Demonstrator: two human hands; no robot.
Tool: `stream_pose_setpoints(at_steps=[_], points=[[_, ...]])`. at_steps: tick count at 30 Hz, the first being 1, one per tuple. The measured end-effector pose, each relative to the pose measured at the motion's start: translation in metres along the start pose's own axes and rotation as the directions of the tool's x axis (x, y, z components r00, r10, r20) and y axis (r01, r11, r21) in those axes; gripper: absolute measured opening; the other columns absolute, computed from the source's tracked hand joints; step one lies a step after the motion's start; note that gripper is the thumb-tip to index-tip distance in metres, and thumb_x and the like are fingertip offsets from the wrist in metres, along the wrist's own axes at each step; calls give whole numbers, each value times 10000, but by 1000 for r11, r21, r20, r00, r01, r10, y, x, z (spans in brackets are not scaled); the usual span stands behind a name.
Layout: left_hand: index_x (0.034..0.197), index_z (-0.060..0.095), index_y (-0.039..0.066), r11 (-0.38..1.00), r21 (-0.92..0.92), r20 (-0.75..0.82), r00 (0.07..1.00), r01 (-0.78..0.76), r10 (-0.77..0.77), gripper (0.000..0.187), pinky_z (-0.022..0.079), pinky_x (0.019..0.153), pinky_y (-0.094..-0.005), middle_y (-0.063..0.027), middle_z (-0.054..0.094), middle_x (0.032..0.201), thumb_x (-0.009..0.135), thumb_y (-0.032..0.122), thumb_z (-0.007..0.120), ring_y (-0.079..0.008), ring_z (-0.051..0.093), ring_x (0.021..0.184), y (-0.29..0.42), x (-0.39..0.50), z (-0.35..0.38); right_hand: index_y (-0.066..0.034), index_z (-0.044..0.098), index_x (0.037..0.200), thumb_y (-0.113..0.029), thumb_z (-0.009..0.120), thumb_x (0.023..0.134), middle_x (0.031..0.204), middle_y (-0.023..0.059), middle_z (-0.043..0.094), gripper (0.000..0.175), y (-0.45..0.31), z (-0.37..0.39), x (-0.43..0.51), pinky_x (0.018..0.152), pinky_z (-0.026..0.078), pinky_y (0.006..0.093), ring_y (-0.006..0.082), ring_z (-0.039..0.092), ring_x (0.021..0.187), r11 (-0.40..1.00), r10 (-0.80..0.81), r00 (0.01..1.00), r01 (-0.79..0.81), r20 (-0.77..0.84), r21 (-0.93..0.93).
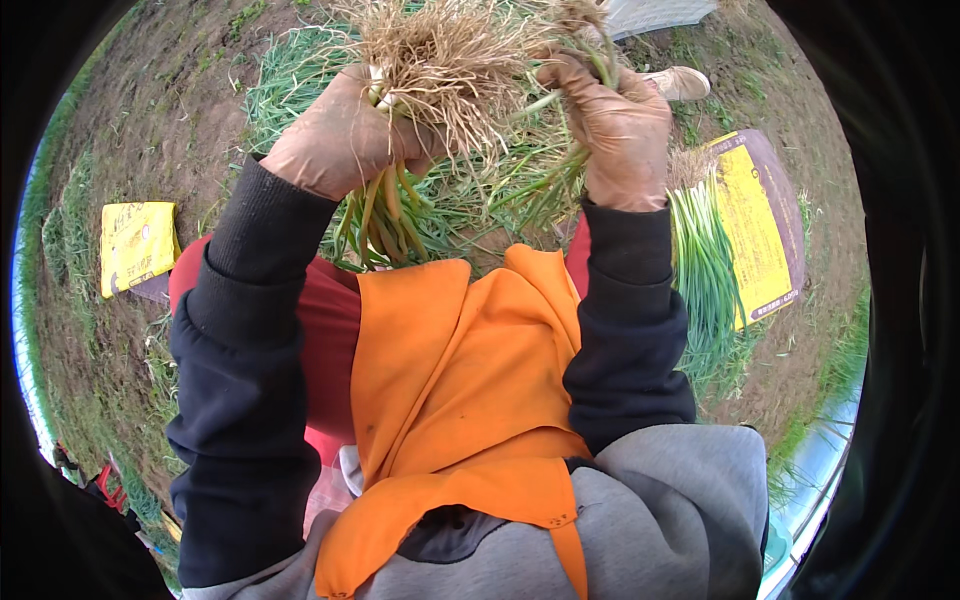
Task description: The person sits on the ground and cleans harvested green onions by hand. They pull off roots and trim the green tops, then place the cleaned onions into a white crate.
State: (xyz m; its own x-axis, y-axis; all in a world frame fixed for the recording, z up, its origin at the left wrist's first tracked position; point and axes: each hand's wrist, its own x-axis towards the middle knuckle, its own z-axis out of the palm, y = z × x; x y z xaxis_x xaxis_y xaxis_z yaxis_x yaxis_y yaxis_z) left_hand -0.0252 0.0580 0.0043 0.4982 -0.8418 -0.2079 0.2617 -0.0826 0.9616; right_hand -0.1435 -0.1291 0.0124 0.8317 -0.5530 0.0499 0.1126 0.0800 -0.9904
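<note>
My left hand (349, 139) grips a thick bunch of green onions. The bunch's pale brown roots (450, 60) spread upward, and its yellow-green leaves (382, 217) hang below the fist. Close by, my right hand (619, 131) pinches a smaller portion of green onion stalks (606, 64); their roots show at the top edge and some leaves trail beneath the hand. A long pile of loose green stalks and leaves (457, 202) lies on the soil beneath both hands. My fingers partly hide the gripped stems.
Right of me, trimmed green onions (701, 232) lie with white stems aligned, beside and partly over a yellow and purple printed sack (757, 225). Another yellow sack (139, 244) is at left. A white crate (652, 15) and a beige shoe (681, 82) are ahead. An orange apron (465, 360) covers my lap.
</note>
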Motion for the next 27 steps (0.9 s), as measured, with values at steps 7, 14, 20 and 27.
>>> stream_pose_setpoints(at_steps=[7,14,20,27], points=[[966,562,28,933,337,-67,985,-126,157,258,442,537,-254,-27,596,724,751,102,682,-105,535,598,21,-14,15,19,650,881,-240,533,912,735,20,625,286,4,40,-9,458,323,165,26,421,515,977,27,997,-12,-71,213],[784,620,25,935,344,-295,936,-84,192,116,421,554,-256,-17,581,658,740,132,632,-103,518,601,30,-20,3,-5,540,755,-492,321,949,692,57,503,568,11,-19,13,547,381,244,117,418,588,980,10,986,23,-166,197],[847,639,11,914,367,-270,920,-174,284,138,444,611,-269,-37,627,738,745,105,643,-127,549,655,22,-17,7,-37,580,707,-526,302,941,585,7,523,610,11,-12,7,431,320,190,66,405,462,999,30,992,-25,-124,46],[1024,599,16,745,540,-33,875,-391,483,296,463,806,-303,-73,645,997,760,125,674,-177,590,885,9,-12,2,-22,582,647,-524,426,908,544,13,523,587,-2,1,-3,394,266,197,40,354,413,990,34,998,-40,-46,-135]])
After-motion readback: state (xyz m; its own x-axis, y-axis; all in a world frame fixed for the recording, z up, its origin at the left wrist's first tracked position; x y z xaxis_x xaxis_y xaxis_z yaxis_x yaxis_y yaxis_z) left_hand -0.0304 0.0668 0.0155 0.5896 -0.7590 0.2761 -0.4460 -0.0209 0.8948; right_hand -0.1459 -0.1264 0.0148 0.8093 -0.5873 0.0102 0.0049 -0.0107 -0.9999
